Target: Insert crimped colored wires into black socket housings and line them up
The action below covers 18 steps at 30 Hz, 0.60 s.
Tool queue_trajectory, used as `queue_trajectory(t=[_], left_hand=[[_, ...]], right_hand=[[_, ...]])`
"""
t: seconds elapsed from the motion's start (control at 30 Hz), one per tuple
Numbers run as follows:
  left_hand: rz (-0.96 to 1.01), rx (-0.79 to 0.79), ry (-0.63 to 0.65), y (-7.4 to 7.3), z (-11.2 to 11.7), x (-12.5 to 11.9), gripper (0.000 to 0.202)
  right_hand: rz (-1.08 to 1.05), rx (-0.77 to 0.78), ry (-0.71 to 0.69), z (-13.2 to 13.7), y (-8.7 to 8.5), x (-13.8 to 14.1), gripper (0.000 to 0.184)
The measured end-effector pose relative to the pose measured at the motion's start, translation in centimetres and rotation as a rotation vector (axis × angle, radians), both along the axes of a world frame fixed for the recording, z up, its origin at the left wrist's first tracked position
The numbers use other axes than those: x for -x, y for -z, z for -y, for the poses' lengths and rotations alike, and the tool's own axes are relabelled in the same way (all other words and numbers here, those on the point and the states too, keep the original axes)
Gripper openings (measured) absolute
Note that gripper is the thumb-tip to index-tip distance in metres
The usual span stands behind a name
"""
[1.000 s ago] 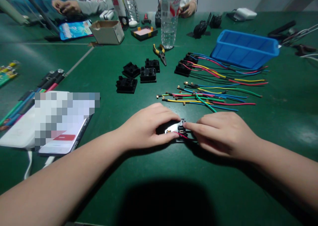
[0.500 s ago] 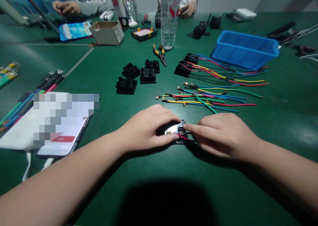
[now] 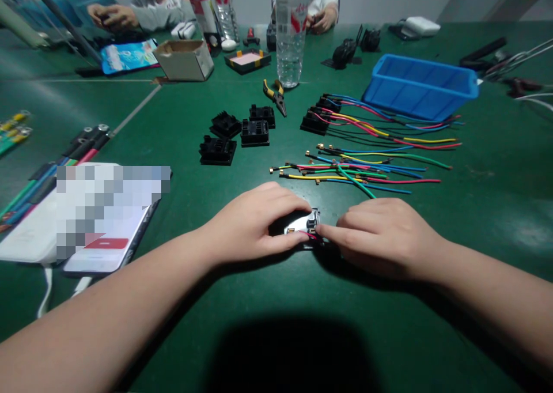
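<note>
My left hand (image 3: 268,220) holds a small black plastic socket part (image 3: 311,214) flat on the table, with thumb and fingers at its left side. Inside the part a bright inner surface and small brass contacts show. A thin red wire (image 3: 311,236) runs across it beside my left thumb. At its right edge my right hand (image 3: 380,237) touches the part with the index fingertip, the other fingers curled under. Whatever those curled fingers hold is hidden. Similar black socket parts (image 3: 254,132) sit beyond my left hand. Loose coloured wires (image 3: 358,171) with brass terminals lie just beyond both hands.
Two wired black parts (image 3: 315,121) lie near a blue bin (image 3: 423,87). Yellow-handled pliers (image 3: 276,98) and a water bottle (image 3: 290,41) are farther back. A phone (image 3: 112,231) and thick cables (image 3: 64,162) lie left. Two people sit across the table.
My right index fingertip has shifted slightly down and toward the near part of the socket part. My left hand keeps its hold. The view has moved a little.
</note>
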State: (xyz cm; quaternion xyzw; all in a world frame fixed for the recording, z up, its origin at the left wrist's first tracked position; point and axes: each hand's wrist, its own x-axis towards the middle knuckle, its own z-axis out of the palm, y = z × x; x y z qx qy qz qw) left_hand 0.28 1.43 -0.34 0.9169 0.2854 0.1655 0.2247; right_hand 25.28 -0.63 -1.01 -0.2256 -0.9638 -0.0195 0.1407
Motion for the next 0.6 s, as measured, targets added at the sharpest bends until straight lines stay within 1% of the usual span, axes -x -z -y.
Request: queue_trajectory(t=[0.27, 0.6], left_hand=[[0.001, -0.004, 0.000, 0.00, 0.04, -0.06, 0.032], [0.000, -0.012, 0.000, 0.00, -0.01, -0.04, 0.032]], right_hand=[[0.000, 0.047, -0.018, -0.06, 0.03, 0.03, 0.029], [-0.077, 0.127, -0.020, -0.03, -0.19, 0.26, 0.024]])
